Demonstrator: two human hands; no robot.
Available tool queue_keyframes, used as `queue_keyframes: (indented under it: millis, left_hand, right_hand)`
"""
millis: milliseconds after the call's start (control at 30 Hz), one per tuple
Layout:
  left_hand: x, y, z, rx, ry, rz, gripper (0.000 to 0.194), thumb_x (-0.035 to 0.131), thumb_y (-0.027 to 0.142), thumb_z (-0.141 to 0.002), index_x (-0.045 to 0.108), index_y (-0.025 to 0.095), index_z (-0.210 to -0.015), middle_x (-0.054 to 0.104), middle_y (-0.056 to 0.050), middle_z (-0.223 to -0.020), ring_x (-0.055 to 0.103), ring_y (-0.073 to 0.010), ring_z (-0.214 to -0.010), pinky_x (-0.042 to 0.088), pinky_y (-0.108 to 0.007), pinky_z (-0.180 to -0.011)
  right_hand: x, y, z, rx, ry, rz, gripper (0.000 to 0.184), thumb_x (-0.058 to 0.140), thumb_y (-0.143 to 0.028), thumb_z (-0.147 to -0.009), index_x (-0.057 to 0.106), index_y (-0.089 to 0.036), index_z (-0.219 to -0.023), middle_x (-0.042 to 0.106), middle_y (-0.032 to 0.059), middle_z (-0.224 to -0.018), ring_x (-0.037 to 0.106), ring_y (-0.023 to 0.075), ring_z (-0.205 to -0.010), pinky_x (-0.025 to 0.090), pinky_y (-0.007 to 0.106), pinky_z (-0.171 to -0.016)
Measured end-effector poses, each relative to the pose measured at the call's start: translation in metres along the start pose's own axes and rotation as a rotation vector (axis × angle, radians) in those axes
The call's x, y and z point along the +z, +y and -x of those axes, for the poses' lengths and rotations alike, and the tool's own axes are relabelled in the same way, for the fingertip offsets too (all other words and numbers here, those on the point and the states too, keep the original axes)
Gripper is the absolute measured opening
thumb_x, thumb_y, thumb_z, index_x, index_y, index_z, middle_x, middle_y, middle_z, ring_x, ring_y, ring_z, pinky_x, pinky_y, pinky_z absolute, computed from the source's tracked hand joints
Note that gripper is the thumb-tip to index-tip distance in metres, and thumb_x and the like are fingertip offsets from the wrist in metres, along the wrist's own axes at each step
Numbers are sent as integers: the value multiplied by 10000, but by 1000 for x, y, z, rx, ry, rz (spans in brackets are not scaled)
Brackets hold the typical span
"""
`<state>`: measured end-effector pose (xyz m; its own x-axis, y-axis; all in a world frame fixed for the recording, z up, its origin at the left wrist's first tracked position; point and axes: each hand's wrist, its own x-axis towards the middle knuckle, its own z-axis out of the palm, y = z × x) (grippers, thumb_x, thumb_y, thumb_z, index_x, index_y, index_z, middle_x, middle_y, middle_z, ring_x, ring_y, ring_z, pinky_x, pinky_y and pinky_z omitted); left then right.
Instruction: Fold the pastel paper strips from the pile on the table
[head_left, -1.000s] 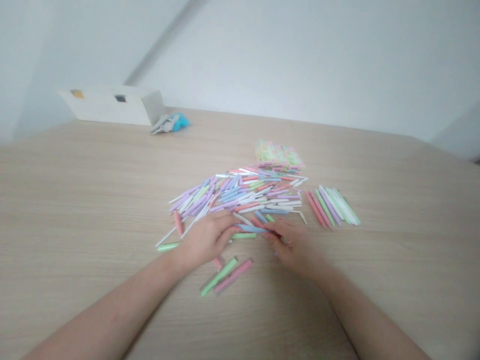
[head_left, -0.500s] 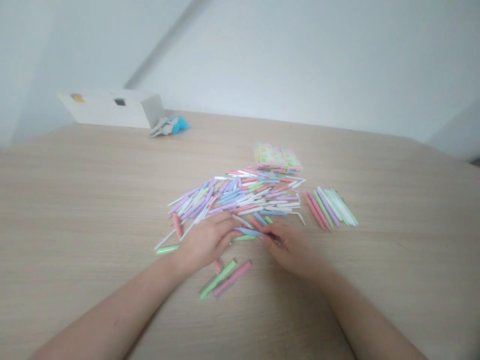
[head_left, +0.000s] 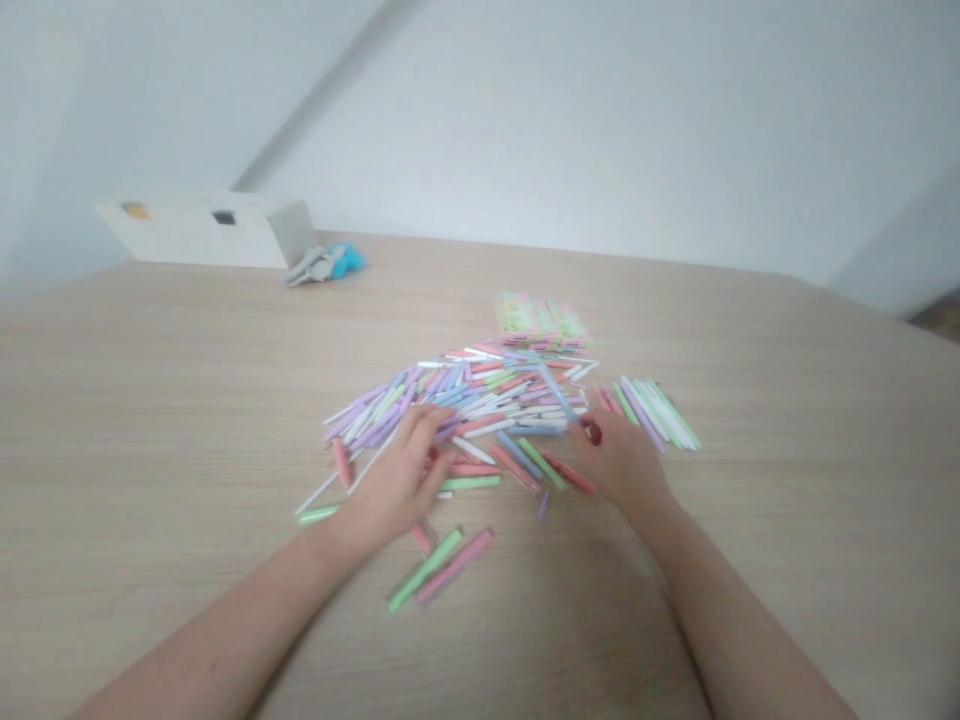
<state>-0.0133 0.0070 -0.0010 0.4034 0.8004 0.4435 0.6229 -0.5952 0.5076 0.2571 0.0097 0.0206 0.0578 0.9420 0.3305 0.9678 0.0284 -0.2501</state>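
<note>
A loose pile of pastel sticks (head_left: 480,400) in white, purple, blue, green and red lies on the table; whether they are chalks or straws I cannot tell. My right hand (head_left: 621,455), at the pile's right edge, pinches the lower end of a light blue stick (head_left: 557,391), which points up and left over the pile. My left hand (head_left: 397,478) rests at the near left edge with thumb and fingers apart, nothing seen held. Just right of its fingers are a green stick (head_left: 472,483) and red ones. Beyond my right hand is a side-by-side row of sticks (head_left: 656,412).
Behind the pile sits a stack of pink and green packets (head_left: 541,322). A white box (head_left: 206,232) stands at the back left, a grey and blue crumpled thing (head_left: 326,264) beside it. A green stick (head_left: 426,570) and a pink stick (head_left: 454,567) lie nearer me.
My right hand has moved right and away from the left one, carrying the blue stick, now turned steeper. My left hand has let go of it and opened. The view has shifted slightly.
</note>
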Motion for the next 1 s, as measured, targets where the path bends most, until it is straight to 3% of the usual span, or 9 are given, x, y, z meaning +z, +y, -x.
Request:
queue_keyframes:
  millis: [67, 167, 300, 433, 567, 833, 1000]
  left_hand:
    - [0, 0, 0, 11, 9, -21, 385, 429, 166, -901, 360, 192, -1279, 444, -117, -1236, 548, -186, -1008, 465, -376, -921]
    - [0, 0, 0, 31, 21, -51, 375, 409, 139, -896, 377, 189, -1266, 447, -114, -1247, 477, -214, -1145, 409, -403, -997]
    - [0, 0, 0, 37, 22, -53, 385, 369, 97, -887, 395, 196, -1258, 462, -107, -1238, 454, -215, -1180, 401, -409, -1010]
    - [-1, 0, 0, 19, 30, -46, 401, 373, 83, -870, 413, 208, -1249, 472, -94, -1227, 451, -216, -1187, 408, -408, -1003]
    - [-1, 1, -1, 6, 37, -29, 398, 358, 66, -863, 426, 212, -1228, 476, -84, -1207, 458, -204, -1171, 413, -389, -995]
    - [-2, 2, 0, -22, 33, -57, 367, 355, 82, -875, 427, 206, -1212, 478, -87, -1206, 455, -212, -1180, 423, -387, -981]
    - [-1, 1, 0, -9, 30, -47, 380, 364, 82, -870, 427, 207, -1223, 475, -87, -1216, 453, -208, -1187, 423, -377, -982]
  right_hand:
    - [-2, 13, -6, 88, -16, 102, 264, 457, -297, -857, 675, -150, -882, 686, 116, -787, 637, 237, -742, 438, 309, -655]
    - [-3, 29, -9, 112, -90, 193, 320, 455, -313, -858, 674, -131, -1006, 702, 162, -814, 662, 270, -732, 446, 328, -640]
    - [-2, 39, -10, 151, -209, 278, 365, 463, -283, -840, 650, -129, -1114, 709, 188, -856, 674, 296, -783, 464, 346, -662]
    - [-3, 38, -11, 260, -321, 337, 389, 446, -278, -825, 670, -93, -1083, 699, 225, -909, 671, 327, -820, 476, 369, -639]
    - [-3, 38, -13, 305, -354, 348, 379, 449, -301, -819, 694, -85, -1010, 693, 231, -918, 667, 323, -848, 477, 358, -633]
    - [-2, 33, -9, 277, -209, 385, 344, 428, -332, -855, 669, -124, -986, 700, 185, -816, 674, 280, -739, 457, 328, -586]
    - [3, 20, -5, 137, -94, 258, 285, 418, -247, -864, 651, -145, -990, 699, 139, -824, 658, 252, -759, 445, 318, -643]
